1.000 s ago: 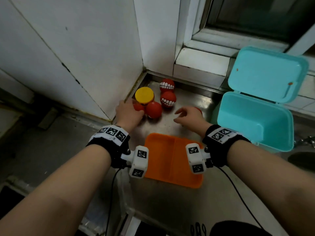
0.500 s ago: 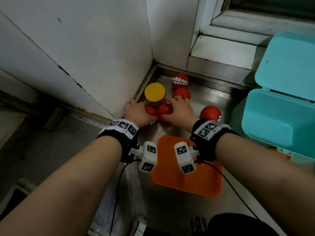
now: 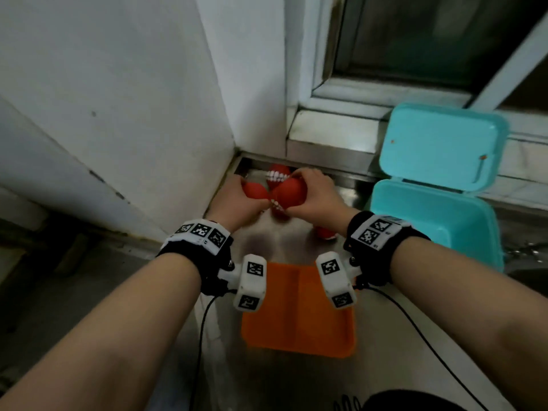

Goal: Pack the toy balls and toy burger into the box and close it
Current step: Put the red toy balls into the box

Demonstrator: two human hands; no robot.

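My left hand is closed around a red toy ball. My right hand grips another red ball, pressed against the first one above the steel counter. Under them a further red ball with white teeth partly shows. Behind them lies a red ball with teeth in the corner. One more red ball peeks out below my right wrist. The turquoise box stands open at the right, its lid leaning back. The yellow-topped toy burger is hidden.
An orange tray lies on the steel counter between my forearms. White walls meet at a corner on the left; a window sill runs behind. Black cables hang from both wrist devices.
Both hands have lifted, each with a red ball, and pressed them together. The toy burger that stood by my left hand is no longer visible. The view has tilted upward.
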